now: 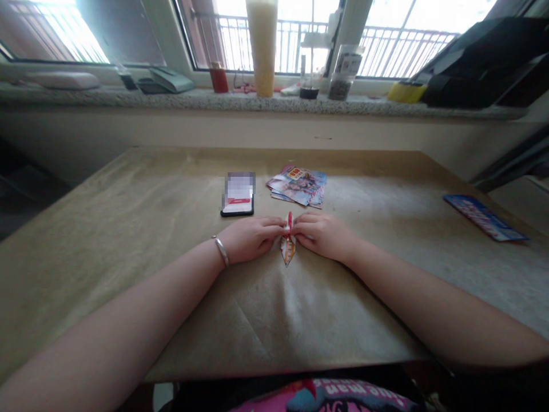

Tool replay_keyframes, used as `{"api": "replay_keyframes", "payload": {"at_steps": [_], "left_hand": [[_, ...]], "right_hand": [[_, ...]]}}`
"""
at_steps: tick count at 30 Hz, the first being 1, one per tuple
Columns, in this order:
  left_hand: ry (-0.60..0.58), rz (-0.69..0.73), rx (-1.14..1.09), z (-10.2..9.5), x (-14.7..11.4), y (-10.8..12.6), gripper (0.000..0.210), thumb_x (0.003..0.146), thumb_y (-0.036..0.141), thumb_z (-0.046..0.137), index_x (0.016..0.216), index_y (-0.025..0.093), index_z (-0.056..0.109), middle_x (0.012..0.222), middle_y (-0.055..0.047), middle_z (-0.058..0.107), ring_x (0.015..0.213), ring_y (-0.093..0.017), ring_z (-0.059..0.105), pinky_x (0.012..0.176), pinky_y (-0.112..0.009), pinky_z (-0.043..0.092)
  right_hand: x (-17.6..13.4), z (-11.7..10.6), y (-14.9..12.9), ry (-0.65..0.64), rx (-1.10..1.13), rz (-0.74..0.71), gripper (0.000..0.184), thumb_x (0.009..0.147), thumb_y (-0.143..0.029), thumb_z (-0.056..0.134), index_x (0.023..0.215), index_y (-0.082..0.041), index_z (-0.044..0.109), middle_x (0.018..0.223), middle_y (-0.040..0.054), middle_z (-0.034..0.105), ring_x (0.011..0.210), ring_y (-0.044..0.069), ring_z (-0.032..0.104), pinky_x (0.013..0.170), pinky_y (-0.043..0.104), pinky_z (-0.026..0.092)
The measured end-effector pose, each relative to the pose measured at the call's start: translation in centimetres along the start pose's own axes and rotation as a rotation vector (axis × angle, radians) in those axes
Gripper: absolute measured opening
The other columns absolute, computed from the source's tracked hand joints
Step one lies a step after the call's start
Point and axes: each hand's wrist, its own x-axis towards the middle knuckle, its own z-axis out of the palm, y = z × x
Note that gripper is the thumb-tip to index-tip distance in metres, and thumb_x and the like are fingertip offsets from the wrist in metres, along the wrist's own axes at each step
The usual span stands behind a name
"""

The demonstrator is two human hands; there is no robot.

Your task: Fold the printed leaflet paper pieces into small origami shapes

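Between my two hands lies a small piece of folded paper (288,252), printed in white, red and orange, narrow and pointed toward me. My left hand (251,237), with a silver bangle at the wrist, pinches its left side near the middle. From the right, my right hand (323,233) pinches the opposite side, fingers bent and close together. The fingertips hide part of the paper's middle. Just beyond the hands are a phone (238,194) with a lit, partly blurred screen and a loose pile of printed paper sheets (300,186).
A tan cloth (184,320) covers the table. At the right lies a blue printed packet (484,217). The stone windowsill (163,104) behind holds a red jar (219,78), a tall yellowish cylinder (263,51), a clear container (343,74) and a dark bag (480,68).
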Motion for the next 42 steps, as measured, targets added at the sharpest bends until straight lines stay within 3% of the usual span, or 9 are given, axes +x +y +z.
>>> {"api": "replay_keyframes", "payload": {"at_steps": [17,29,34,38,42], "left_hand": [[-0.038,-0.072,0.174,-0.4,0.7,1.5,0.038,0.079,0.005,0.048,0.111,0.019,0.061,0.121,-0.008,0.061,0.113,-0.021,0.057,0.095,-0.038,0.050],[-0.013,-0.074,0.106,-0.4,0.5,1.2,0.031,0.078,0.007,0.049,0.104,0.016,0.063,0.121,-0.008,0.062,0.115,-0.019,0.057,0.098,-0.032,0.048],[-0.031,-0.127,0.116,-0.3,0.4,1.4,0.031,0.080,0.008,0.048,0.103,0.019,0.064,0.128,-0.006,0.058,0.118,-0.020,0.054,0.099,-0.036,0.047],[-0.028,-0.137,0.142,-0.3,0.3,1.5,0.031,0.082,0.011,0.048,0.106,0.019,0.064,0.124,-0.007,0.060,0.113,-0.021,0.057,0.095,-0.036,0.049],[-0.020,-0.115,0.163,-0.4,0.2,1.7,0.026,0.085,0.014,0.047,0.102,0.017,0.066,0.106,-0.007,0.066,0.096,-0.019,0.062,0.084,-0.033,0.052]], "right_hand": [[0.3,-0.4,-0.4,-0.061,-0.047,0.000,0.027,0.079,-0.014,0.052,0.095,-0.025,0.070,0.098,0.0040,0.068,0.084,0.018,0.060,0.074,0.028,0.045],[0.0,-0.4,-0.6,-0.032,-0.079,0.049,0.018,0.080,-0.018,0.051,0.084,-0.020,0.068,0.091,0.0047,0.067,0.078,0.016,0.061,0.066,0.026,0.044],[-0.1,-0.4,-1.2,0.004,-0.067,0.136,0.017,0.080,-0.021,0.053,0.086,-0.021,0.069,0.109,0.0042,0.066,0.087,0.018,0.062,0.071,0.028,0.046],[-0.2,-0.3,-1.5,0.033,-0.029,0.209,0.016,0.080,-0.022,0.055,0.086,-0.023,0.070,0.107,0.0042,0.067,0.090,0.019,0.063,0.075,0.030,0.047],[-0.1,-0.1,-1.2,0.059,-0.011,0.230,0.016,0.079,-0.020,0.057,0.085,-0.022,0.071,0.102,0.0051,0.069,0.090,0.020,0.063,0.080,0.032,0.048]]}}
